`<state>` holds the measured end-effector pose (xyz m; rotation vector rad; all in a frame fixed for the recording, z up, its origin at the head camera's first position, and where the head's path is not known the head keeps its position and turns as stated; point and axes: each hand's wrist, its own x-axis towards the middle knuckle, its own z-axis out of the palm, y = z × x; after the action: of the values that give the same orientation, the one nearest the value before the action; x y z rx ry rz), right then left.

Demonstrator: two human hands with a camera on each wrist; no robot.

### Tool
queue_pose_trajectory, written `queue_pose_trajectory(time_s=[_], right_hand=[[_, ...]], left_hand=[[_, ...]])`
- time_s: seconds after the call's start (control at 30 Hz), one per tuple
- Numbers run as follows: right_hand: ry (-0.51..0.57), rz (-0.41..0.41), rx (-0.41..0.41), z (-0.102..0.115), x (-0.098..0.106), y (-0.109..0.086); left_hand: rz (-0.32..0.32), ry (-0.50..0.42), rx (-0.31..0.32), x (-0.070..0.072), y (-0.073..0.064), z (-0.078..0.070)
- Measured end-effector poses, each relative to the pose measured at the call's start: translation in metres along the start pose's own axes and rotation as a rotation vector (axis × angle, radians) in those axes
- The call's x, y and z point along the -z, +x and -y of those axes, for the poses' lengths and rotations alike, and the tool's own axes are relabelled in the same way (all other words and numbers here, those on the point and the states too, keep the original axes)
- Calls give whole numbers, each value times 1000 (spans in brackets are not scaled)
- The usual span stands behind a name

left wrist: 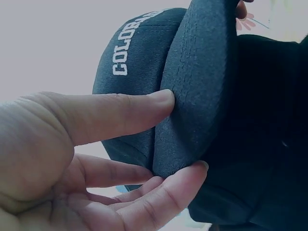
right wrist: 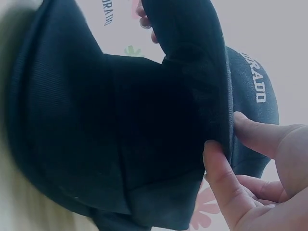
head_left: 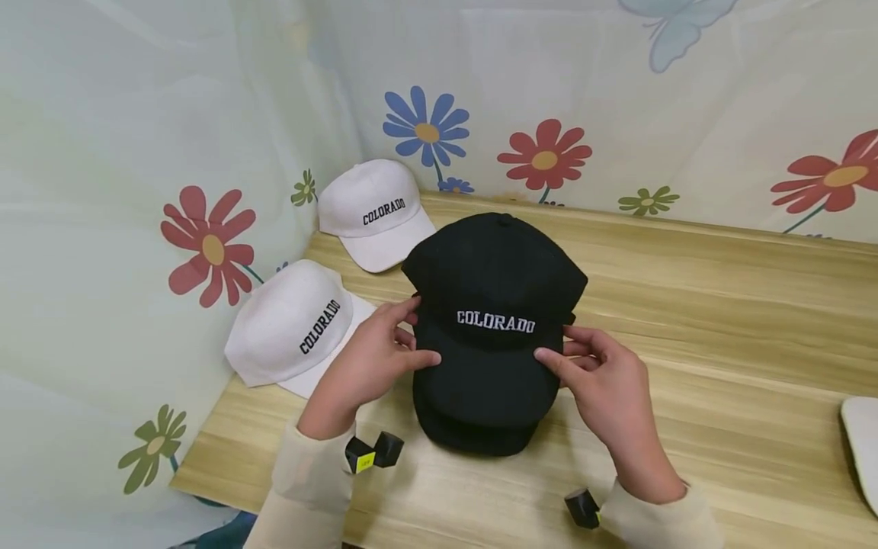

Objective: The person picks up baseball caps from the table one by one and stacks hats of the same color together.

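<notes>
From where I stand, the upper black baseball cap (head_left: 504, 259) is held over the lower black baseball cap (head_left: 473, 441), inward from the left edge of the desk (head_left: 720, 343) and toward its near edge. The left hand (head_left: 376, 354) and right hand (head_left: 610, 381) each pinch one side of the upper brim, thumb above, fingers beneath. Caution: with the grip at the brim only, uneven release would probably tilt the crown and skew it. Whether the crowns touch cannot be told. Excess thumb pressure may crease the brim. Leftward travel of the left hand may knock the nearer white baseball cap (head_left: 274, 335) at the left edge.
</notes>
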<state>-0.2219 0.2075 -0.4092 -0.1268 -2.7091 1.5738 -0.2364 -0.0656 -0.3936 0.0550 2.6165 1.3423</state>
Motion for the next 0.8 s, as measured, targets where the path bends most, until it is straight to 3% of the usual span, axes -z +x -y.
queue_pose_trajectory(time_s=[0.33,0.57,0.8], right_hand=[[-61,7,-56,-15,-10,-6],[-103,20,-32,-27,-18,-7],[-197,47,-3,-38,-27,-7]], left_hand=[[17,46,2,-13,0,17],[44,45,27,-21,0,31],[109,46,-8,-25,4,46]])
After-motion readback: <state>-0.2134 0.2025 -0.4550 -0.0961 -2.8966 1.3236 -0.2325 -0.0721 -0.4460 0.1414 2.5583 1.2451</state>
